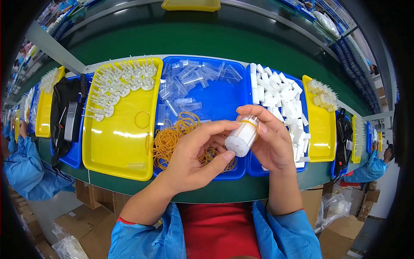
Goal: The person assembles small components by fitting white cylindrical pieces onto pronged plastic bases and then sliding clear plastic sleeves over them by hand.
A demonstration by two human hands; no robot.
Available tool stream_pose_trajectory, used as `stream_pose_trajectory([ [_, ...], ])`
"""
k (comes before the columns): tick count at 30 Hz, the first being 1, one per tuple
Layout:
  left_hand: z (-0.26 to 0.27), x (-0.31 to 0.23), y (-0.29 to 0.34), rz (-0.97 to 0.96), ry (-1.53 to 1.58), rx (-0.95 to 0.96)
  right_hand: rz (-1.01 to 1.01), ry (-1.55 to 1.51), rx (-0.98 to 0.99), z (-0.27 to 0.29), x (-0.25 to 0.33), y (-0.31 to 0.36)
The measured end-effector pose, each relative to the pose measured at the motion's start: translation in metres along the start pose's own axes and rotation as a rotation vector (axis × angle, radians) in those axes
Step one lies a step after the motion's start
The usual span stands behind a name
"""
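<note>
Both hands hold a bundle of white pieces (239, 140), roughly a cylinder, tilted over the blue trays. An orange rubber band (249, 122) runs around its upper part. My right hand (272, 140) wraps it from the right, thumb and fingers near the band. From the left, my left hand (194, 155) has its index fingertip by the band and its thumb at the lower end. Below and left of the bundle, a pile of orange rubber bands (170, 142) lies in the middle blue tray (215, 99), partly hidden by my left hand.
Clear plastic pieces (185, 80) lie at that tray's back. White blocks (280, 93) fill the blue tray on the right. The left yellow tray (116, 151) holds clear stemmed parts (123, 82). Behind runs a green conveyor belt (189, 36). Blue-sleeved people (32, 166) sit at both sides.
</note>
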State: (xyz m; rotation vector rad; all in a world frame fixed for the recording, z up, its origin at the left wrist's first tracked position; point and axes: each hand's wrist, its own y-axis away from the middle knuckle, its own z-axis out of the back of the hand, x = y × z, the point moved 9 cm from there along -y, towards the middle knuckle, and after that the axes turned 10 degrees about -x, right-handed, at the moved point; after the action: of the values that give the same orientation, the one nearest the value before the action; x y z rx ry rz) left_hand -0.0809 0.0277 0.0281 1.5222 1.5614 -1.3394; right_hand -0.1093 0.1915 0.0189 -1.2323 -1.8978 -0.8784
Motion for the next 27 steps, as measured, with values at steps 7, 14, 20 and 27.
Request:
stream_pose_trajectory([
  [7, -0.001, -0.017, -0.004, -0.155, -0.245, 0.007, -0.004, -0.074, 0.016, 0.0, 0.002, -0.002],
  [14, -0.002, -0.026, -0.004, -0.277, -0.412, 0.031, 0.067, -0.052, 0.012, 0.0, 0.007, -0.001],
  [20, -0.002, -0.025, -0.003, -0.206, -0.255, -0.06, 0.23, 0.103, -0.034, 0.003, 0.017, 0.001],
  [27, 0.002, -0.018, -0.002, -0.225, -0.248, -0.061, 0.318, 0.248, -0.102, -0.007, 0.028, 0.007],
])
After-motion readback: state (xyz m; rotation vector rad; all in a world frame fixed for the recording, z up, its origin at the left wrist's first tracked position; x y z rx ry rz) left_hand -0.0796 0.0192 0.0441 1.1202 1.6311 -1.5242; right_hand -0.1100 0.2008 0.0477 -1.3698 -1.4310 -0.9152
